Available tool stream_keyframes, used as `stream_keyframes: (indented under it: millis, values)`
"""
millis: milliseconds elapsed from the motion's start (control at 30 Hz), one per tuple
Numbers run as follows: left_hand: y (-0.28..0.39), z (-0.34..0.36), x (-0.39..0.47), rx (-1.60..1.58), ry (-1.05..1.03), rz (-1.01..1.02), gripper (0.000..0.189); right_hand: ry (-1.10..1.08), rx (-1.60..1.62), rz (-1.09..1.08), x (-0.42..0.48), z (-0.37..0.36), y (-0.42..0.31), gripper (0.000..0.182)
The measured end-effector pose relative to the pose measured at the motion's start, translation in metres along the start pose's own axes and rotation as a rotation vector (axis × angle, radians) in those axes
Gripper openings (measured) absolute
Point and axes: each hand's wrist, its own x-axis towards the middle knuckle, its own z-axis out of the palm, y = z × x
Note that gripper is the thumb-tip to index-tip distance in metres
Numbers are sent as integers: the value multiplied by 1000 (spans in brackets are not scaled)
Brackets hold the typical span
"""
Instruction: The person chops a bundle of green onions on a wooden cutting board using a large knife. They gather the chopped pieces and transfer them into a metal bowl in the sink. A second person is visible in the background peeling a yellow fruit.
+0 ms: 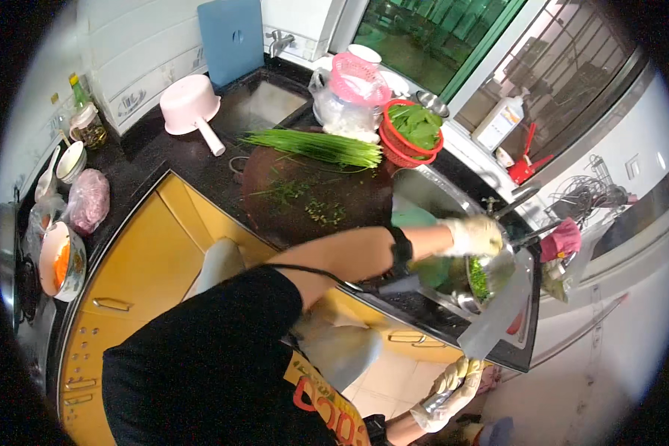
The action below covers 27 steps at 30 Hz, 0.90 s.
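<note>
In a pale glove, my left hand (475, 236) reaches across to the sink, above a metal bowl (506, 266) holding chopped greens (479, 279). It is blurred; whether its fingers grip the bowl's rim or anything else is unclear. My right hand (449, 394), also gloved, is closed around the handle of a cleaver (493, 323) at the lower right. The wide blade points up towards the bowl and overlaps the sink's edge. Behind my left arm is a round chopping board (290, 217) with a bundle of garlic chives (318, 148) and loose green scraps (324, 213).
A green basin (415, 216) sits in the sink (432, 181), near the faucet (515, 202). Red baskets (404, 153) of leafy greens stand behind the board. A pink dipper (189, 106) is at the back left. Bagged meat (88, 200) and a bowl (73, 281) line the left counter.
</note>
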Motion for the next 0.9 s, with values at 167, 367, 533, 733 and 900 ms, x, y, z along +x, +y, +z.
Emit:
stream_keyframes:
  millis: [167, 367, 533, 733, 900]
  values:
    - [18, -148, -86, 406, 16, -80, 31, -113, 5, 86, 3, 28, 34, 11]
    - [-31, -256, -202, 706, 137, -519, 20, -231, -9, 340, 6, 91, 84, 22]
    - [-35, -249, -217, 886, 145, -320, 37, -322, -19, 416, 11, 108, 116, 17]
    - [-63, -236, -204, 930, 166, -301, 43, -267, -66, 467, 6, 109, 122, 21]
    - [-81, -231, -189, 1022, 221, -399, 33, -255, -156, 457, 7, 97, 127, 17]
